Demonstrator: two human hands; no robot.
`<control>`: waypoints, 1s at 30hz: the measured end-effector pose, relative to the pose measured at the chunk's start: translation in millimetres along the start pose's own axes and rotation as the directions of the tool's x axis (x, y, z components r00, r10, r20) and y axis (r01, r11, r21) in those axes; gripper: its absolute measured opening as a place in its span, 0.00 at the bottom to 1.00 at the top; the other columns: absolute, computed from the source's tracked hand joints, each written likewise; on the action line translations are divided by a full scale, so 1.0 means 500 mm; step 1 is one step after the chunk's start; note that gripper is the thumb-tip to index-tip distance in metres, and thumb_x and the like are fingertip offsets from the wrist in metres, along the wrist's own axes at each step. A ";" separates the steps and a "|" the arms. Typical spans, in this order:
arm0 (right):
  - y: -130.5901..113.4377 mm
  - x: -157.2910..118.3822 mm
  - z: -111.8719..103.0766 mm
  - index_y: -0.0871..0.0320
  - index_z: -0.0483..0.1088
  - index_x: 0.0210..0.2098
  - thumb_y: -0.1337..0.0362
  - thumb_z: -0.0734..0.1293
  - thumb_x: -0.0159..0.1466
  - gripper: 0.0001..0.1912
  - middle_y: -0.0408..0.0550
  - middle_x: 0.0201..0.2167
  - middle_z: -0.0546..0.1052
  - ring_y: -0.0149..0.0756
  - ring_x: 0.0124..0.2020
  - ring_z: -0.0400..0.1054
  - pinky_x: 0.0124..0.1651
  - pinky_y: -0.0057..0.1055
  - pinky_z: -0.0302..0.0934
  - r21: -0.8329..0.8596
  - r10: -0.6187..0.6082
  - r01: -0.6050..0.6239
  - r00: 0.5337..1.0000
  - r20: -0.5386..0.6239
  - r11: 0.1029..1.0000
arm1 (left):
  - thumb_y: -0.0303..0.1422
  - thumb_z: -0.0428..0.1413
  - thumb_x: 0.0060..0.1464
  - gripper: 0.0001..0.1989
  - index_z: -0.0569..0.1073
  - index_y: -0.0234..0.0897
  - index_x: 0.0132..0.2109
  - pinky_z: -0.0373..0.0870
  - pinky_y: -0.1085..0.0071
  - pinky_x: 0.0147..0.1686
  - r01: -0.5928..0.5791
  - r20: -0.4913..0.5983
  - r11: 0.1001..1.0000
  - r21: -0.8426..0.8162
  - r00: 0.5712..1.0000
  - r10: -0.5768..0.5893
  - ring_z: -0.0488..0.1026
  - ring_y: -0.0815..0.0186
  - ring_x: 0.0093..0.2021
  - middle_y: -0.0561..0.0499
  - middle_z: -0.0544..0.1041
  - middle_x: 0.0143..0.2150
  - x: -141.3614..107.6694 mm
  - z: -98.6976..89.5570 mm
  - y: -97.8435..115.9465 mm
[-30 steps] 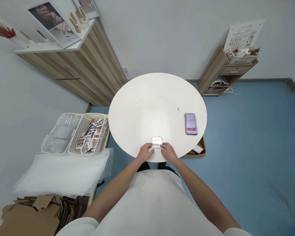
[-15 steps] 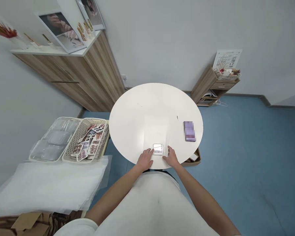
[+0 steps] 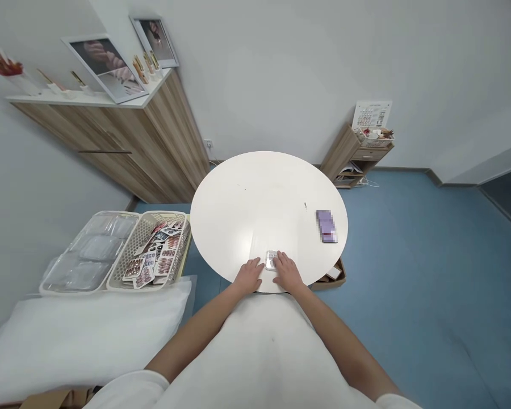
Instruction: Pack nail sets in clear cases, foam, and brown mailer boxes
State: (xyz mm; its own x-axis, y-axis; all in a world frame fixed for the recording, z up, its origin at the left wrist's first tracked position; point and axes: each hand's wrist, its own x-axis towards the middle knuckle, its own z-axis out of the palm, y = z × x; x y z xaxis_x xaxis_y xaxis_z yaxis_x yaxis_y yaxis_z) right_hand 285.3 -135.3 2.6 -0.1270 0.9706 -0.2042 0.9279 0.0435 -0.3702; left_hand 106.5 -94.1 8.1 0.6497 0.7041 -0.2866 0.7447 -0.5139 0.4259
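A small clear plastic case (image 3: pixel 269 260) with pale contents lies flat near the front edge of the white oval table (image 3: pixel 230 199). Beneath it a thin see-through sheet (image 3: pixel 281 236) is spread, only faintly visible. My right hand (image 3: pixel 288 274) lies palm down with its fingers stretched over the right side of the case, covering part of it. On the other side, my left hand (image 3: pixel 248 276) rests on the sheet with fingers extended, just left of the case. Neither hand is wrapped around anything.
A purple pack (image 3: pixel 326 226), blurred by pixels, lies at the table's right. To the left stand a basket (image 3: pixel 142 227) of press-on nail cards, a basket of clear packages (image 3: pixel 96 250) and white sheets (image 3: pixel 89 341). Under the table's right edge sits a cardboard box (image 3: pixel 334 278).
My right hand has moved left from beside the case onto its right part. My left hand has stayed nearly in place. The head view has shifted slightly.
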 end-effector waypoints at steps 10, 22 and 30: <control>0.018 0.036 -0.012 0.60 0.63 0.43 0.72 0.61 0.54 0.16 0.59 0.54 0.61 0.48 0.54 0.54 0.50 0.42 0.55 -0.101 -0.145 0.151 0.987 0.062 0.983 | 0.32 0.50 0.47 0.25 0.59 0.40 0.54 0.55 0.57 0.49 0.035 0.007 0.998 -0.049 0.999 -0.035 0.57 0.53 0.55 0.43 0.59 0.58 0.005 -0.006 -0.001; 0.006 0.026 -0.064 0.58 0.63 0.40 0.64 0.63 0.54 0.14 0.49 0.35 0.70 0.39 0.39 0.63 0.38 0.32 0.57 0.087 -0.121 0.110 0.984 0.131 0.990 | 0.25 0.47 0.50 0.20 0.62 0.44 0.50 0.52 0.62 0.51 -0.111 -0.069 0.993 -0.048 0.992 0.107 0.63 0.61 0.50 0.48 0.68 0.49 0.016 -0.032 0.013; -0.006 -0.015 -0.051 0.56 0.57 0.53 0.57 0.68 0.49 0.34 0.54 0.58 0.56 0.48 0.58 0.49 0.53 0.42 0.51 0.125 -0.036 0.037 0.999 -0.009 0.991 | 0.25 0.46 0.52 0.16 0.65 0.42 0.48 0.57 0.64 0.47 -0.145 -0.085 0.989 -0.031 0.986 0.142 0.66 0.62 0.45 0.49 0.70 0.45 0.020 -0.047 0.000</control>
State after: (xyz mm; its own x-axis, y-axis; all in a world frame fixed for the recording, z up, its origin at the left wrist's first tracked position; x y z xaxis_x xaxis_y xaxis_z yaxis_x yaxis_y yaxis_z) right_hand 292.6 -136.8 28.4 -0.1574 0.9705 -0.1825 0.8713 0.0495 -0.4882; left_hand 109.3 -75.8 25.2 0.7334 0.6633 -0.1489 0.6374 -0.5949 0.4897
